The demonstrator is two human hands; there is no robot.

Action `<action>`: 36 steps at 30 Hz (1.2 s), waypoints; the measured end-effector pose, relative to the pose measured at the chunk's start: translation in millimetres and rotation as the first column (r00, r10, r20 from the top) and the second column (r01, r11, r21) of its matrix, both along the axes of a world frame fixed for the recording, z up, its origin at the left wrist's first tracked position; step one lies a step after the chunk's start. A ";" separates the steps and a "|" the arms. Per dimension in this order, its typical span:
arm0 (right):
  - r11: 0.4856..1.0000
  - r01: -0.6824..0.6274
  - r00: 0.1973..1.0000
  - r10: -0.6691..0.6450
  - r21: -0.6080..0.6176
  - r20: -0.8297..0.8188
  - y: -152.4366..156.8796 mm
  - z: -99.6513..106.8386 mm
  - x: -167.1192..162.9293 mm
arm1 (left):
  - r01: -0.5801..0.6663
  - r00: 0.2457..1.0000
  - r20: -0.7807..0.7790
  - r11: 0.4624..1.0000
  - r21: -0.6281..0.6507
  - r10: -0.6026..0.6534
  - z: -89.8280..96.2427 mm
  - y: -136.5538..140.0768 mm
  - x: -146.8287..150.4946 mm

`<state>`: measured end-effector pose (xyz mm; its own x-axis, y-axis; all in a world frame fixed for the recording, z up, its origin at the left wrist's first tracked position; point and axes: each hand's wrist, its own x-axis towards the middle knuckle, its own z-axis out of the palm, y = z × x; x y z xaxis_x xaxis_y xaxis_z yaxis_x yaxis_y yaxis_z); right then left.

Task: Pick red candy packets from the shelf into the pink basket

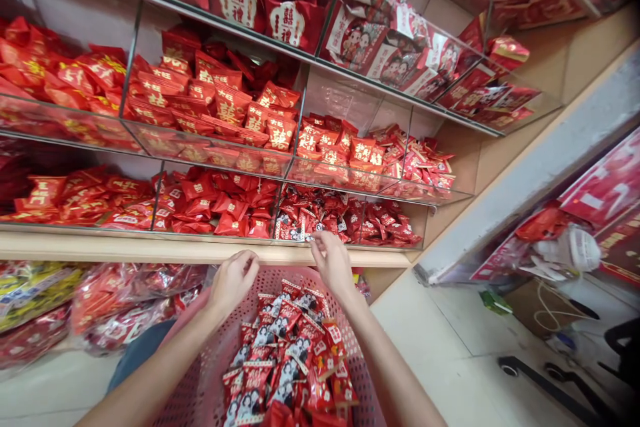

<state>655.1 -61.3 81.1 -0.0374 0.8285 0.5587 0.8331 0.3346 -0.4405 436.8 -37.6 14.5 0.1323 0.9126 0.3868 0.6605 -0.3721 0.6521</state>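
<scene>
My left hand (234,280) is at the edge of the wooden shelf board, above the left rim of a pink plastic basket (203,347). Its fingers are loosely bent, and nothing shows in them. My right hand (332,261) reaches to the front of the lowest right bin, its thumb and fingers apart beside small red packets (295,230) with black-and-white figures. Whether its fingertips touch a packet is hard to make out. Inside the basket, below and between my hands, lie many similar wrapped packets (287,330), some of them plain red or orange.
Clear-walled shelf bins hold red packets (233,107), with larger printed bags (237,3) above. Bagged goods (117,297) lie under the wooden ledge (125,248). To the right are tiled floor (440,340), a black chair base (545,383) and a white cable (545,310).
</scene>
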 end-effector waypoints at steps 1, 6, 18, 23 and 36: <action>0.998 -0.055 0.997 0.055 0.005 0.060 11.0 8.8 -2.2 | 0.005 1.000 -0.003 1.000 0.004 -0.005 -0.5 -0.1 -0.3; 0.963 -0.144 0.915 0.217 -0.228 0.341 59.7 33.0 -13.4 | 0.009 1.000 -0.006 1.000 0.008 -0.009 -2.6 -0.5 0.0; 0.919 -0.100 0.862 0.271 -0.381 0.429 87.5 29.9 -13.6 | 0.031 0.999 -0.008 0.999 0.018 -0.031 -0.4 -2.9 0.0; 0.927 -0.095 0.864 0.258 -0.362 0.434 86.1 31.2 -14.6 | 0.041 0.999 0.012 0.999 0.008 -0.041 -0.4 -1.5 1.1; 0.972 -0.230 0.893 0.190 -0.050 -0.407 4.9 24.8 -11.2 | 0.195 0.940 0.301 0.976 -0.098 -0.158 2.3 -9.2 8.4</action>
<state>643.9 -56.4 105.9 -0.0084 0.8755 0.4831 0.4975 0.4227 -0.7575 445.2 -46.8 16.8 0.1952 0.9279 0.3176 0.3672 -0.3695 0.8536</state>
